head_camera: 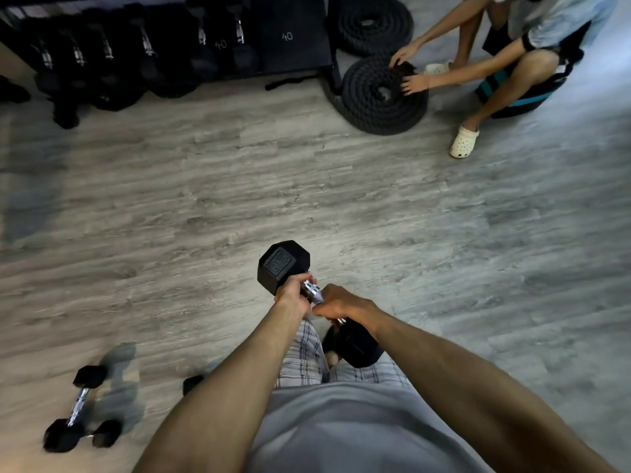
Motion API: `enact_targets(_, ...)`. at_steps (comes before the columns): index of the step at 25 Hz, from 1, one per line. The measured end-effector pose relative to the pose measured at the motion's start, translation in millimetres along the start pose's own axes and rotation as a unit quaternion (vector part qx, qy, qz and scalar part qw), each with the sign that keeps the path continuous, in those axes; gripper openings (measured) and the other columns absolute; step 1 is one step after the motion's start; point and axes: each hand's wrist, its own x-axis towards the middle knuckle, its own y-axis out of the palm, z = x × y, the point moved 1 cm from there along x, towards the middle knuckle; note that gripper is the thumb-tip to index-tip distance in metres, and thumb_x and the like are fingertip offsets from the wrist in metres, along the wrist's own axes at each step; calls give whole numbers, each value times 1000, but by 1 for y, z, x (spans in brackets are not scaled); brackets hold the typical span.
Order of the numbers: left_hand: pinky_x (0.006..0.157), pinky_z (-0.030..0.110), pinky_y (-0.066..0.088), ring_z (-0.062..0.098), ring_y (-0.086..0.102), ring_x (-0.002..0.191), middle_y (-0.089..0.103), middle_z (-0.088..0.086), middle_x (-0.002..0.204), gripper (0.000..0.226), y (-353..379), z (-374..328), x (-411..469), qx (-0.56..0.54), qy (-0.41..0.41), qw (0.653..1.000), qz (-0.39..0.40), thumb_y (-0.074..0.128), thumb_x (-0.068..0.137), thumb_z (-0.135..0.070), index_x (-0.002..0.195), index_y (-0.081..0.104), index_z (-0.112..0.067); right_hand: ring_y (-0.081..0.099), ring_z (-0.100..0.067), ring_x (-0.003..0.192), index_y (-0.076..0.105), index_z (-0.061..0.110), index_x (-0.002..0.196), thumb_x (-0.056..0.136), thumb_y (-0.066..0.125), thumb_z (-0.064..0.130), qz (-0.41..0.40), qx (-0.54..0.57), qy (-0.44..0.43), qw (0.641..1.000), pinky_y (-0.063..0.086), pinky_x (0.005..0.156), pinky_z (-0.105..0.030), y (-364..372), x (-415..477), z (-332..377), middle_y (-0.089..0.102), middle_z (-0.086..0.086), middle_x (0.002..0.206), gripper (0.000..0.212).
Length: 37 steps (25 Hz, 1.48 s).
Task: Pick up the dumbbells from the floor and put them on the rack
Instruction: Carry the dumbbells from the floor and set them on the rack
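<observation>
Dim, blurred wide-angle view; light falls from the right.

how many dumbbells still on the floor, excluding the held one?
2 clearly: one dumbbell at lower left, and a partly hidden dumbbell behind the left forearm. A black head beside the first may belong to a third. Dark shapes under the rack are unclear.

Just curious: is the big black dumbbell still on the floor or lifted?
Lifted: both hands, left and right, grip the black hex dumbbell's chrome handle above the floor.
</observation>
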Motion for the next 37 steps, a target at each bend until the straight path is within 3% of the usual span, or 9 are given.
enact_targets(4,56,30,52,18,58,38,58,8,51,9,57,-70,35,-31,-8,999,-1,60,82,7,76,61,0,57,-16,54,51,18,76,78,62,24,14,-17,0,1000,45,51,-25,-74,54,36,58,-2,65,13)
enact_targets(8,54,30,50,18,58,50,60,7,50,7,120,-160,73,6,-17,1000,4,62,83,1,76,62,-1,58,-19,57,54,13,79,78,62,16,-5,3,17,1000,48,52,-27,-161,112,87,57,-5,67,9)
enact_targets(12,55,32,46,16,57,35,57,6,40,14,179,-248,92,11,-18,1000,7,59,84,3,71,57,-1,59,-22,62,55,10,78,76,63,16,-9,2,25,1000,47,57,-30,-240,156,142,57,-5,64,10)
enact_targets(16,45,25,49,16,58,40,58,8,54,11,239,-334,113,15,6,1000,0,60,82,5,73,58,-1,55,-18,56,52,11,81,79,61,19,-24,8,22,999,42,52,-26,-321,197,191,56,-3,64,12)
enact_targets(20,36,21,48,13,56,29,57,5,39,16,293,-401,140,25,12,1000,-6,61,82,4,69,55,-2,61,-20,56,55,10,74,78,61,20,-19,11,11,1000,42,51,-23,-392,244,223,60,-3,62,11)
enact_targets(24,34,23,48,18,57,33,57,8,42,17,360,-471,171,16,7,1000,-13,60,83,4,68,54,-1,62,-20,59,59,8,80,76,62,19,-15,31,0,999,45,51,-26,-471,301,252,62,-7,67,12)
enact_targets(26,34,23,47,18,57,33,57,8,43,16,394,-505,186,19,9,999,-27,61,82,4,69,54,-1,63,-19,63,66,5,89,73,63,23,-5,24,6,1000,46,54,-27,-514,328,264,66,-8,73,25)
enact_targets(32,36,20,47,14,55,29,58,9,49,12,493,-599,210,-6,27,999,-45,64,79,6,75,57,-3,67,-24,63,64,3,90,69,62,23,11,14,10,1000,52,58,-33,-640,383,311,67,-9,71,30)
enact_targets(37,49,30,51,20,58,52,58,10,68,12,558,-668,230,-4,14,999,-43,65,78,3,75,58,-5,52,-14,49,55,11,76,79,59,22,4,-15,-9,1000,40,47,-22,-727,414,349,56,-2,59,13)
